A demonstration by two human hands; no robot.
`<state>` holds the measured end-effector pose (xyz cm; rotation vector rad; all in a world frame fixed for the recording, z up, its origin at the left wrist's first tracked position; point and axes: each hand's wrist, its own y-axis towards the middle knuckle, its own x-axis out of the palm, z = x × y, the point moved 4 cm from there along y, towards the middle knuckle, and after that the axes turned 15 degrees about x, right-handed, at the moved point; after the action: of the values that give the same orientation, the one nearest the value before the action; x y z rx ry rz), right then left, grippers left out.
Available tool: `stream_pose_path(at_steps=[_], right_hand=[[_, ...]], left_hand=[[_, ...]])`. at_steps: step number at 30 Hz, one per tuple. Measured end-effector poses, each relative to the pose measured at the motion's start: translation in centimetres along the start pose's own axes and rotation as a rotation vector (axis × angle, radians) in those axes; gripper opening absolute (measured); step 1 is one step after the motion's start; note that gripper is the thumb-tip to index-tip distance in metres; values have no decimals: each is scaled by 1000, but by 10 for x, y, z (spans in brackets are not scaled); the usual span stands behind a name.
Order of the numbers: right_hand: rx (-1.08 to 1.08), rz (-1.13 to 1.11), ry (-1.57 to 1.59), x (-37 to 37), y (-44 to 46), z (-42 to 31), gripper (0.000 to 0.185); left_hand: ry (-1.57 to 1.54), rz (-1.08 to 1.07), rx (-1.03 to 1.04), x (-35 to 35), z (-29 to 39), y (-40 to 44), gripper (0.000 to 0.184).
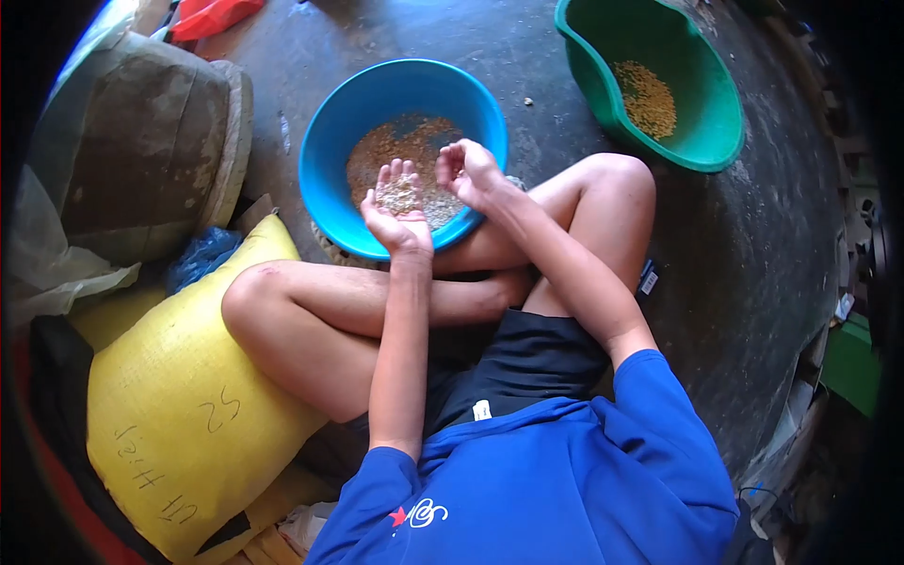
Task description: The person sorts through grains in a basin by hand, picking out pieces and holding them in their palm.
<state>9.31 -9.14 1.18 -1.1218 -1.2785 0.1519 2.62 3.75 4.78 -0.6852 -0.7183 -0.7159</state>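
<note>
A round blue basin (315,179) rests on the floor in front of my crossed legs, with a layer of brownish and pale grains (372,151) in its bottom. Over its near part, my left hand (399,209) is palm up, fingers extended, with a small heap of pale grains (398,194) lying on it. Just to the right, my right hand (469,173) hovers above the basin with its fingers curled in; whatever they hold, if anything, is too small to make out. The two hands are apart.
At the upper right a green basin (702,113) holds yellow grains (645,99). A full yellow sack (198,395) lies left of my knee. Behind it stand a large brown container (132,141) and a blue plastic bag (204,256). Something red (215,17) is at the top left.
</note>
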Motion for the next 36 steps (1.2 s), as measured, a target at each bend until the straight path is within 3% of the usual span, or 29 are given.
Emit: stream_pose_path(at_steps=[4, 6, 8, 10, 12, 14, 17, 21, 24, 25, 28, 29, 32, 33, 36], right_hand=[[-43, 105, 130, -21, 30, 4, 24], [-62, 6, 217, -12, 26, -10, 23], [-153, -244, 396, 1, 4, -53, 30], [-257, -776, 452, 22, -65, -105, 40], [-701, -698, 257, 30, -134, -120, 53], [-591, -626, 277, 14, -126, -114, 72], [-439, -541, 164, 21, -106, -82, 71], [-278, -264, -263, 38, -69, -52, 58], [-175, -14, -369, 21, -42, -38, 59], [-172, 40, -382, 15, -41, -36, 63], [-178, 172, -379, 2, -32, -36, 70], [-179, 151, -392, 2, -29, -38, 76], [-212, 164, -433, 6, -22, -39, 76], [-229, 182, -462, 7, -18, -39, 73], [-211, 217, -551, 7, -4, -35, 68]], left_hand=[[-5, 0, -8, 1, 0, 0, 47], [0, -7, -3, 1, 0, 0, 47], [6, 3, 5, -2, 1, 1, 46], [13, 14, 7, 0, 2, -1, 46], [8, 16, -8, -6, 4, -2, 47], [4, -9, -2, 0, 0, 2, 47], [43, 19, 5, -2, -1, 4, 46], [175, 116, -1, -31, -9, 12, 50], [192, 231, -1, -43, -14, 14, 50], [233, 261, 32, -44, -13, 15, 34], [378, 236, 163, -42, -7, 19, 33], [430, 182, 156, -42, -3, 20, 45], [596, 324, 123, -15, 13, -10, 61], [620, 273, 108, -21, 12, -5, 67], [591, 308, 117, -19, 13, -8, 68]])
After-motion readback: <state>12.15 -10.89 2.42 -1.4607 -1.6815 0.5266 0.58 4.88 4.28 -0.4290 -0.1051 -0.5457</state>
